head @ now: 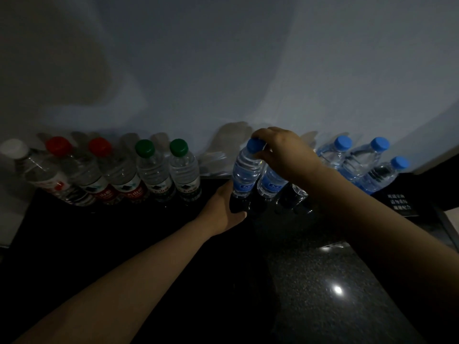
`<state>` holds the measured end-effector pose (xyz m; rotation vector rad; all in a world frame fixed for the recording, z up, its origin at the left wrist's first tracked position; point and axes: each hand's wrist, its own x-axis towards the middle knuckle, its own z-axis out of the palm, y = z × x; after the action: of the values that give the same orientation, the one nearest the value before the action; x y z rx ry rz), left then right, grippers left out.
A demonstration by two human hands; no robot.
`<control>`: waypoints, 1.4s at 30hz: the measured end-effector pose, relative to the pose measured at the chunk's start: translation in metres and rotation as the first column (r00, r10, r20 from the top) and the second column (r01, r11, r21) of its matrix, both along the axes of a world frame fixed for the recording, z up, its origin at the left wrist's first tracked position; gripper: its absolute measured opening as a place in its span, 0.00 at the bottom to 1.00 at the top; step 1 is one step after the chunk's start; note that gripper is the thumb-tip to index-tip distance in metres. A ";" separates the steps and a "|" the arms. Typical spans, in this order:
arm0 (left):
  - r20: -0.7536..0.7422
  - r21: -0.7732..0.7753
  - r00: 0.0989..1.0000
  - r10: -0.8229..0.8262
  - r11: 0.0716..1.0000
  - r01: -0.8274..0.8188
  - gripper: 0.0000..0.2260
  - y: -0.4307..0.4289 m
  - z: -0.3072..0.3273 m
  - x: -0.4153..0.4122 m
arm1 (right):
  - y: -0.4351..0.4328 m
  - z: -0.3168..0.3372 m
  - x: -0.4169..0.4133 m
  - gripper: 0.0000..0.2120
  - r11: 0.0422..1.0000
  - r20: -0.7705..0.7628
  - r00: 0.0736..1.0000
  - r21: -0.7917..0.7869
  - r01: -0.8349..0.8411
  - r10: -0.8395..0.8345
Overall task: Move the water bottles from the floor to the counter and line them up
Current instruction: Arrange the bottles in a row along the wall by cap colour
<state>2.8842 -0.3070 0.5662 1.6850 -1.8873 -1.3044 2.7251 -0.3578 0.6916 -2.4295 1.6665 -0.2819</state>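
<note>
A row of clear water bottles stands on the dark counter against the wall. From the left: one with a white cap, two with red caps, two with green caps. My left hand grips the base of a blue-capped bottle. My right hand is over the tops of that bottle and a second blue-label bottle right beside it; its fingers touch the blue cap. Three more blue-capped bottles stand at the right.
A small dark card with white text stands at the right rear of the counter. A pale wall runs behind the bottles. Between the green-capped and blue-capped bottles there is a gap.
</note>
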 end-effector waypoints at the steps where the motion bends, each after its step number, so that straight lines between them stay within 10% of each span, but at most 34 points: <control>1: 0.007 -0.002 1.000 -0.005 1.000 0.005 0.42 -0.001 0.000 -0.001 | 0.000 0.000 0.000 0.16 1.000 -0.001 1.000 0.002 0.002 -0.002; 42: -0.033 0.104 0.995 0.099 0.990 -0.095 0.46 0.005 -0.023 0.021 | 0.002 0.002 0.043 0.16 0.999 0.079 0.997 0.032 0.022 -0.024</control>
<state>2.9050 -0.3021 0.5429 1.7650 -1.7209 -1.4064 2.7686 -0.3559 0.6933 -2.3461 1.6540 -0.3476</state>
